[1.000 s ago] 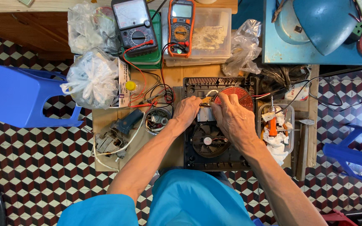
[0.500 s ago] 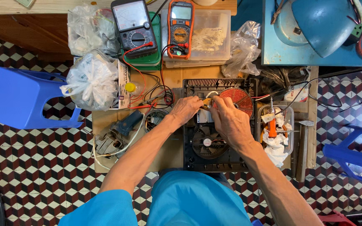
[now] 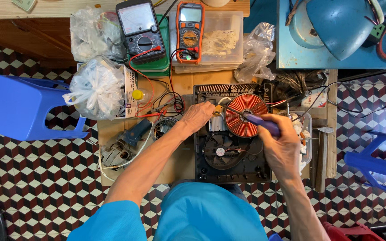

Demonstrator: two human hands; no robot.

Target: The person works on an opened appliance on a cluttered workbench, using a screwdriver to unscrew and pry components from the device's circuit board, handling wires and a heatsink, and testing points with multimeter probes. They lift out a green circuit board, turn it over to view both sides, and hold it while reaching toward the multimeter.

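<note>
An opened induction cooker (image 3: 228,172) lies on the small wooden table, its copper coil (image 3: 245,115) and black fan (image 3: 220,151) exposed. My right hand (image 3: 282,147) grips a blue-handled soldering iron (image 3: 264,125), whose thin tip reaches left across the coil towards the board near the heat sink. My left hand (image 3: 196,117) rests on the cooker's upper left part, fingers pinched at the spot where the tip points; what it pinches is too small to tell.
Two multimeters, a black analogue one (image 3: 140,30) and an orange digital one (image 3: 189,31), lie at the table's far side with red and black leads. Plastic bags (image 3: 95,87), a clear plastic box (image 3: 222,40), a blue lamp (image 3: 336,22) and blue stools (image 3: 21,107) surround the table.
My right hand has drawn back to the right and down off the coil, now showing the blue soldering iron. The coil is uncovered. My left hand stays at the board's upper left.
</note>
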